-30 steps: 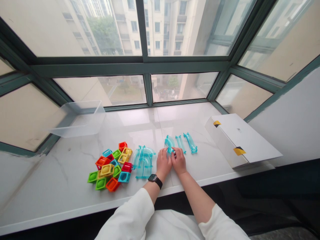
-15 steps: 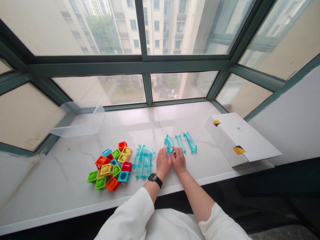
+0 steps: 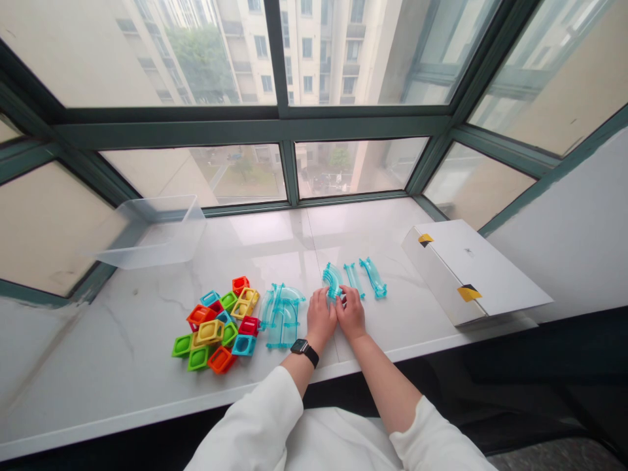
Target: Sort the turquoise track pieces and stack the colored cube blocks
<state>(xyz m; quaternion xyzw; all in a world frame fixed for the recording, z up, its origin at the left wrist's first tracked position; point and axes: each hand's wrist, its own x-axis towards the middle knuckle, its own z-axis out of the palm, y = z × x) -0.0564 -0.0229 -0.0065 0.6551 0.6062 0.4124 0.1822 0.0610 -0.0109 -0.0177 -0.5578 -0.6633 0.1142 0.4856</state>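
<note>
My left hand (image 3: 321,318) and my right hand (image 3: 350,313) meet at the near end of a curved translucent blue track piece (image 3: 332,278), fingers bent and closed around that end. The fingertips partly cover it, so the exact grip is hidden. Beyond my right hand lie a narrow straight blue track piece (image 3: 354,280) and a wavy blue track piece (image 3: 374,278). To the left of my left hand, several more translucent blue track pieces (image 3: 282,317) lie together, straight and curved ones overlapping.
Coloured hollow blocks (image 3: 210,332) are heaped on the left of the white marbled counter (image 3: 132,353). A clear plastic bin (image 3: 161,252) stands at the back left by the window. On the right sits a white box (image 3: 475,275) with yellow-black tape.
Both hands stay in nearly the same place. Between the fingertips the curved track piece has shifted slightly, and a little more of its near part shows.
</note>
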